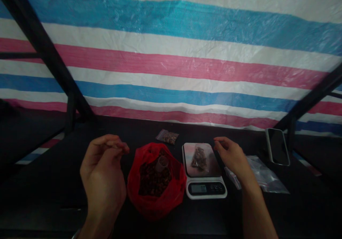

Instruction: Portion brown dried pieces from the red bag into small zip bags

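Observation:
My left hand (103,171) hovers left of an open red plastic bag (156,182), its fingers curled and pinched together; what they hold, if anything, is too small to make out. The bag is full of dark brown bits, with a small clear cup (161,163) lying on top. My right hand (232,157) hangs just right of a white digital scale (204,189), fingers loosely bent and apart, holding nothing. On the scale's platform lies a small clear pouch (200,157) filled with the dark bits.
Another filled pouch (167,136) lies behind the red bag. A pile of empty clear bags (263,176) sits under my right wrist, and a phone (278,147) leans at the right. Black frame bars (45,50) rise on both sides before a striped tarp (171,64).

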`<state>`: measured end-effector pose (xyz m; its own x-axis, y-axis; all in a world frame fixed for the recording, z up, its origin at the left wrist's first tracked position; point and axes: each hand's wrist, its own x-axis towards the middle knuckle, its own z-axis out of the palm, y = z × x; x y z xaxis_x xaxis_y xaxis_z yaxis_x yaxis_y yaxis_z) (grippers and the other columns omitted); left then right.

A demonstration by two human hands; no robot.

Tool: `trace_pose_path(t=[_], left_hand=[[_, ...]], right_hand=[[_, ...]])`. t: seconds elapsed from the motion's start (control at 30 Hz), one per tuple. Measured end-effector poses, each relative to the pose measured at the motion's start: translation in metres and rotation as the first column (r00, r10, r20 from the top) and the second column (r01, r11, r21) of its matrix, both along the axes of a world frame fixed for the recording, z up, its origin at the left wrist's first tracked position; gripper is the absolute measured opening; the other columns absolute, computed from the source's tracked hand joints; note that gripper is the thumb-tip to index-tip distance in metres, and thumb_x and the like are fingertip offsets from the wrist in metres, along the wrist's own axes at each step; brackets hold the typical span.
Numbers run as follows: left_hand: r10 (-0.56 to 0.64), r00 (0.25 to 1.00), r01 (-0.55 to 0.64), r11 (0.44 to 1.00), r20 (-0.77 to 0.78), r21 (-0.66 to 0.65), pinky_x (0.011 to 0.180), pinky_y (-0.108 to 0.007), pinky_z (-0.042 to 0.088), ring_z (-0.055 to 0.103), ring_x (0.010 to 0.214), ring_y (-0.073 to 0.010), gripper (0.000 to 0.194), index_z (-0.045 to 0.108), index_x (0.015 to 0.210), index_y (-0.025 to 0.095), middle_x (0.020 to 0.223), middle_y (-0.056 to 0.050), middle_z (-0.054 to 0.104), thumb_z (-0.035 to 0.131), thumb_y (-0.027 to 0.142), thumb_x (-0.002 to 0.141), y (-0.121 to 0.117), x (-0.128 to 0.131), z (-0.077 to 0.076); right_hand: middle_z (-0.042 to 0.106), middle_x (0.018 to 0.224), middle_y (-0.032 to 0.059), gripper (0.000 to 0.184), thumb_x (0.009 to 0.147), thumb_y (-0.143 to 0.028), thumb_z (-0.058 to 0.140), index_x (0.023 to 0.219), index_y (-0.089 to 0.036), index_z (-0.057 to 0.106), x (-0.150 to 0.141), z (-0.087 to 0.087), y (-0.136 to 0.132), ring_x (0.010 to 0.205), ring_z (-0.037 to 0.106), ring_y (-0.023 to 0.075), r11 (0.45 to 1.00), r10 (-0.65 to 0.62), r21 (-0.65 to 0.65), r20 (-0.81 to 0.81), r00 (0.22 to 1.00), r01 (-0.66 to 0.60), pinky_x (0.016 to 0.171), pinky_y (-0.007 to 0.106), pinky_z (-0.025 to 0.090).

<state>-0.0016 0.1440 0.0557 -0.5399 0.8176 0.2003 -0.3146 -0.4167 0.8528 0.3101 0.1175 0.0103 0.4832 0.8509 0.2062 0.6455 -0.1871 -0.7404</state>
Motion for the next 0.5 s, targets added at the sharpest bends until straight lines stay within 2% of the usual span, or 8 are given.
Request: trace_pose_path(t=[0.3, 0.5], left_hand=[[0.039, 0.998, -0.037, 0.999, -0.057, 0.04, 0.06, -0.026, 0.041, 0.055, 0.06, -0.0112, 0.016, 0.065, 0.066, 0.019, 0.067, 0.004, 0.061, 0.067, 0.006, 0.057, -0.001, -0.01, 0.002], [0.061, 0.998, -0.06, 0.996, -0.007, 0.071, 0.059, -0.025, 0.044, 0.057, 0.059, -0.0119, 0.017, 0.068, 0.068, 0.021, 0.064, 0.006, 0.064, 0.07, 0.011, 0.054, 0.002, -0.018, 0.002]], right_hand=[[0.08, 0.074, 0.0059, 0.027, 0.088, -0.034, 0.061, 0.103, -0.018, 0.078, -0.007, 0.005, 0.003, 0.07, 0.077, 0.0243, 0.995, 0.036, -0.09, -0.042, 0.998, -0.039, 0.066, 0.031, 0.052], [0.08, 0.073, 0.0061, 0.023, 0.09, -0.033, 0.062, 0.1, -0.018, 0.077, -0.009, 0.007, 0.005, 0.071, 0.077, 0.0243, 0.992, 0.041, -0.119, -0.056, 0.998, -0.047, 0.067, 0.031, 0.05]])
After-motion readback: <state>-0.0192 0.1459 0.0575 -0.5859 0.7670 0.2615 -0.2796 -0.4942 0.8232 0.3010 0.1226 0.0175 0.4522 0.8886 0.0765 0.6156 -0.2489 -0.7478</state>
